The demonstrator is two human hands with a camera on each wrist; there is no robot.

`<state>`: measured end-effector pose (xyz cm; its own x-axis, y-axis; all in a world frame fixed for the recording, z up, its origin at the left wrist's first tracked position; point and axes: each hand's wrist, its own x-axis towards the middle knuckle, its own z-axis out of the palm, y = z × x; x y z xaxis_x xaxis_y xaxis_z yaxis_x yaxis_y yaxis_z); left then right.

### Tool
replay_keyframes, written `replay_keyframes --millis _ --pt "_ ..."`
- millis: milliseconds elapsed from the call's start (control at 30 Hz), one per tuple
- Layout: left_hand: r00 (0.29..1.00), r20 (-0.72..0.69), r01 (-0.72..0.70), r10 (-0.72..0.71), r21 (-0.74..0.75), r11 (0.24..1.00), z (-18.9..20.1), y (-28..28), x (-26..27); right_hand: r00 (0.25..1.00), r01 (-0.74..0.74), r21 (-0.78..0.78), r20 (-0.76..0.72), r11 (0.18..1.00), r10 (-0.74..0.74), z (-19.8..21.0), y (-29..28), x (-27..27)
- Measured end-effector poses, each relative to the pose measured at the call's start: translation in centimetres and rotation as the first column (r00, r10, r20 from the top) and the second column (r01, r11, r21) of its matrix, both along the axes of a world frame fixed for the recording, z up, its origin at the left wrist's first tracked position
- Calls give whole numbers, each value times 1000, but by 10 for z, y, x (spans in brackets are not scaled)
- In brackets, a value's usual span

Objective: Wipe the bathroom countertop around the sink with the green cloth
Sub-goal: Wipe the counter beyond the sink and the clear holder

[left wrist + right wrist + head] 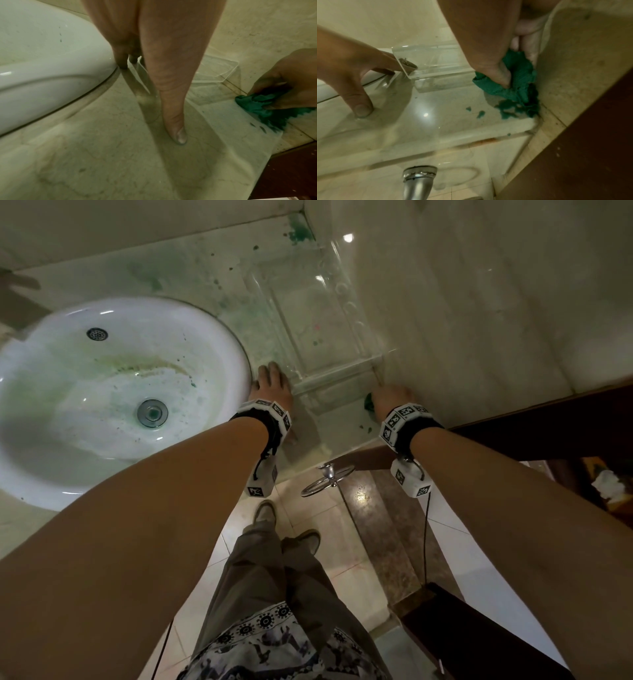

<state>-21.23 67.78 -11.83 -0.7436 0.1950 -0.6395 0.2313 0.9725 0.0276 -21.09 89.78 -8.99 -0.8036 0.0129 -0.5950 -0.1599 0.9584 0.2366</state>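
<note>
Beside the wall, right hand (489, 54) fingers bunching green cloth (513, 83), mostly hidden, left hand (270, 386) fingers spread on countertop (85, 148).

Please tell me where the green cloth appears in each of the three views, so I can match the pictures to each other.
Head: the green cloth is a small patch at centre right, mostly hidden under the right hand.
Left wrist: at the right edge, gripped by the right hand, against the wall.
Right wrist: right of centre in the upper half, bunched in the fingers.
Shared landmark: the clear plastic tray, just left of the cloth in every view.
</note>
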Motion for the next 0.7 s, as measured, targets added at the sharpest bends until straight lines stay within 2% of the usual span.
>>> replay_keyframes --millis 167,433,533,633,700 --pt "1000 15 5 -4 -10 1000 1 0 -1 998 63 -11 -30 998 -63 -2 9 14" --pt "1000 15 20 -19 -27 999 0 0 -1 951 297 -82 -67 951 -303 -2 17 30" --pt "1000 10 14 -13 -25 1000 -5 1 -2 919 380 -172 -37 909 -391 -4 20 35" --pt "1000 2 -4 4 -9 1000 -11 0 -4 865 492 -269 43 828 -500 -7 24 39" --pt "1000 0 -7 7 -1 1000 -15 0 -5 842 521 -321 40 791 -538 -8 25 39"
